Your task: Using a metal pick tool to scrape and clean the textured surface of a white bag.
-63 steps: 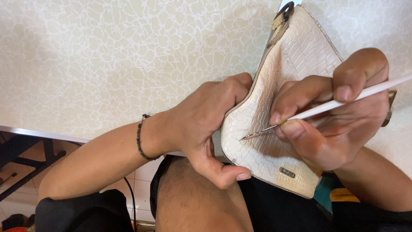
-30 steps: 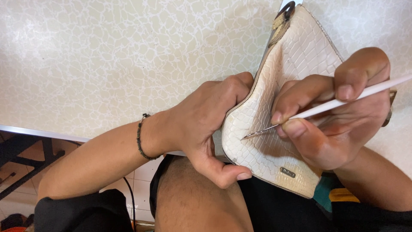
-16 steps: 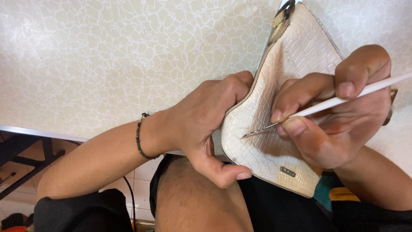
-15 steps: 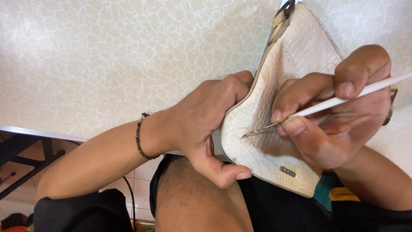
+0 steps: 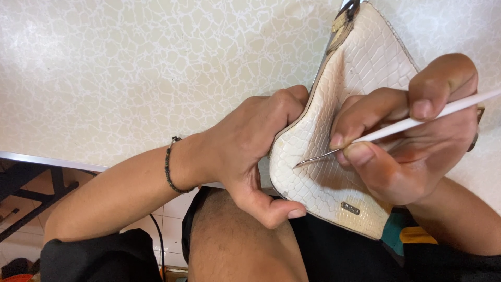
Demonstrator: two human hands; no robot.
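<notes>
Left wrist: I see a thin bracelet (image 5: 170,166) of small dark beads, worn snug around it.
Left hand (image 5: 250,146): bare, no rings that I can see, nails short and plain.
Right hand (image 5: 412,136): bare as well, nails short and unpainted; I cannot see its wrist well enough to tell what is on it.
Forearms: both uncovered, no sleeves reaching them.
Legs: I make out black shorts (image 5: 323,256), with one bare knee (image 5: 235,245) showing between the dark cloth.
</notes>
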